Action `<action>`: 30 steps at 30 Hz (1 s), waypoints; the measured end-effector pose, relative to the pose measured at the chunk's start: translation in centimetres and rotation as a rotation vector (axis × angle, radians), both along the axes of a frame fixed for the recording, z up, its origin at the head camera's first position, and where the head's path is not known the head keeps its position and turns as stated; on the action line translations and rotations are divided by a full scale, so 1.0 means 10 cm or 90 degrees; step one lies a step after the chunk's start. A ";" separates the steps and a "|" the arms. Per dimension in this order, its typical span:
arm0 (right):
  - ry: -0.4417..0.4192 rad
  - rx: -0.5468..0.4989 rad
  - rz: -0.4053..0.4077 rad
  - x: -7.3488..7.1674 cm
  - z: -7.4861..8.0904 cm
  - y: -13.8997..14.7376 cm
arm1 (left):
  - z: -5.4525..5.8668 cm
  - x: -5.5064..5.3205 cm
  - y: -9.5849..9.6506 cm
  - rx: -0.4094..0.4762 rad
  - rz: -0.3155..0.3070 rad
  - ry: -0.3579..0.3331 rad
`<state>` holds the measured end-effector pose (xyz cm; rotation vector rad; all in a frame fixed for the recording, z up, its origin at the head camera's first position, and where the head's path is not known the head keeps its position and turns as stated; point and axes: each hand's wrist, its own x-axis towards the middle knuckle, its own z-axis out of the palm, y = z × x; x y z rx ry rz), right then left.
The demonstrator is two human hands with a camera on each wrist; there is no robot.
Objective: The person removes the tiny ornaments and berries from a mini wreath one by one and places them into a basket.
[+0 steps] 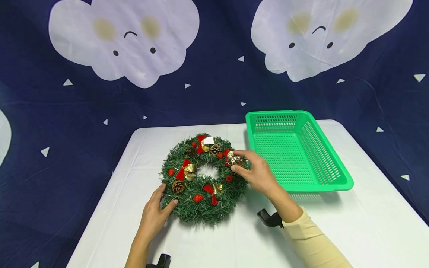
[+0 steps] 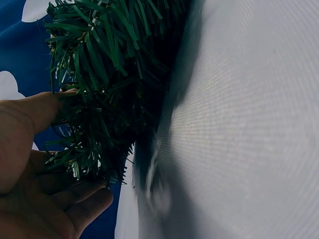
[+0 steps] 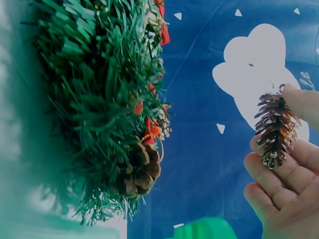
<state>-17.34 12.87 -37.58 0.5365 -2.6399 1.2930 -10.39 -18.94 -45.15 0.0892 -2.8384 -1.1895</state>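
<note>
A green Christmas wreath [image 1: 209, 214] lies on the white table, dressed with red bows, gold ornaments, red berries and pine cones. My left hand [image 1: 154, 212] grips its lower left edge; in the left wrist view the thumb is on one side of the wreath [image 2: 99, 84] and the fingers on the other. Over the wreath's right side, my right hand [image 1: 261, 175] pinches a pine cone [image 1: 236, 160] between thumb and fingers. The right wrist view shows this white-tipped pine cone [image 3: 275, 129] apart from the wreath [image 3: 94, 99], where another brown pine cone [image 3: 139, 174] is attached.
A green plastic basket [image 1: 340, 185] with slotted walls stands on the table to the right of the wreath, close to my right forearm. The white tablecloth [image 1: 214, 245] extends in front. Behind the table hangs a dark blue curtain [image 1: 221, 93] with cloud prints.
</note>
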 end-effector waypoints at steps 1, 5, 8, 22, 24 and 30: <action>-0.005 -0.002 -0.003 -0.01 0.01 0.01 | 0.00 0.00 0.00 0.000 0.000 -0.001; -0.025 -0.008 -0.022 -0.03 0.03 0.07 | 0.01 0.00 0.00 -0.001 -0.001 -0.002; -0.033 -0.016 -0.031 -0.05 0.03 0.11 | 0.01 0.00 0.00 -0.001 0.000 -0.002; -0.031 -0.031 -0.067 -0.07 -0.04 0.31 | 0.01 0.00 0.00 -0.003 0.000 -0.007; -0.031 -0.029 -0.075 -0.07 -0.06 0.34 | 0.01 0.00 0.00 -0.003 0.001 -0.005; -0.036 -0.025 -0.090 -0.07 -0.10 0.40 | 0.03 0.00 0.01 -0.006 0.000 -0.010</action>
